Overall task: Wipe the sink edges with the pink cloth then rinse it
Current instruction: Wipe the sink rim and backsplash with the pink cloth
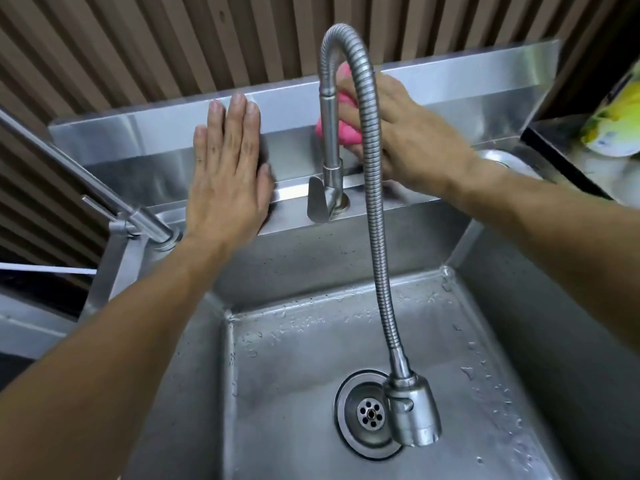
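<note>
A steel sink (pixel 398 233) fills the view, its wet basin below and a raised backsplash behind. My right hand (pixel 412 133) presses a bunched pink cloth (pixel 346 131) against the backsplash, just behind the upright of the flexible tap (pixel 372 188). The tap's hose partly hides the cloth. My left hand (pixel 227 171) lies flat with fingers together against the backsplash and back ledge, left of the tap lever (pixel 317 204). No water runs from the spray head (pixel 412 410), which hangs above the drain (pixel 369 414).
A second steel tap (pixel 138 223) slants in at the left corner of the sink. At the right stand a round steel piece (pixel 509 161) and a yellow-green packet (pixel 613 123) on a dark shelf. Ribbed brown panelling forms the wall behind.
</note>
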The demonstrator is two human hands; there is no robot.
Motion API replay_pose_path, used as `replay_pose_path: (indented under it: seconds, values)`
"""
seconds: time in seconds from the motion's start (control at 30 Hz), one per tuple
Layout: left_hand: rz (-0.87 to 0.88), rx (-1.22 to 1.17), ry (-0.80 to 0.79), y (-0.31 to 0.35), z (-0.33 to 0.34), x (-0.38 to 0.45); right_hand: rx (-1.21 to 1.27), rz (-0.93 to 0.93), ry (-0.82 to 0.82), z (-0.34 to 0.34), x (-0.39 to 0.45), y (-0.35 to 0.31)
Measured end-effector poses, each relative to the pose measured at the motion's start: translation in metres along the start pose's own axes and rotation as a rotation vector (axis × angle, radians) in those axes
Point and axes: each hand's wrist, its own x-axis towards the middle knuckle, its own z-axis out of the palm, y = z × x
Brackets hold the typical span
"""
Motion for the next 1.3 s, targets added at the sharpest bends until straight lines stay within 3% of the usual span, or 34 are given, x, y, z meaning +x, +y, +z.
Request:
replay_pose_path:
  seconds: [0.1,0.23,0.4,0.5,0.6,0.67,0.8,0.87,0.93,1.17,1.3]
  values:
    - [0.193,-0.022,-0.018,0.001,0.003,0.003,0.156,0.213,0.079,0.008,-0.043,-0.013]
    - [0.405,0.010,-0.054,-0.005,0.008,0.008,0.410,0.370,-0.105,0.021,-0.043,-0.059]
    - [0.386,0.020,-0.016,-0.003,0.009,0.006,0.209,0.489,-0.102,0.032,-0.060,-0.062]
    - [0.369,0.014,-0.010,-0.002,0.011,0.006,0.014,0.772,-0.004,0.035,-0.072,-0.042]
    - [0.374,0.006,0.007,-0.004,0.014,0.005,-0.009,0.990,0.068,0.042,-0.062,-0.048]
    - [0.373,-0.003,0.009,-0.004,0.016,0.007,0.047,0.926,0.039,0.048,-0.044,-0.066]
    - [0.454,0.028,0.033,-0.004,0.010,0.015,0.218,0.621,0.018,0.042,-0.047,-0.075]
    - [0.531,0.048,0.036,-0.004,0.007,0.025,0.257,0.660,0.015,0.037,-0.059,-0.062]
    - [0.599,0.080,0.027,-0.002,0.003,0.043,0.266,0.814,0.091,0.037,-0.065,-0.051]
    - [0.863,0.085,-0.040,0.017,-0.008,0.115,0.083,1.084,0.153,0.048,-0.045,-0.055]
    - [0.998,0.014,-0.020,0.028,-0.007,0.144,0.099,0.840,0.027,0.048,-0.048,-0.058]
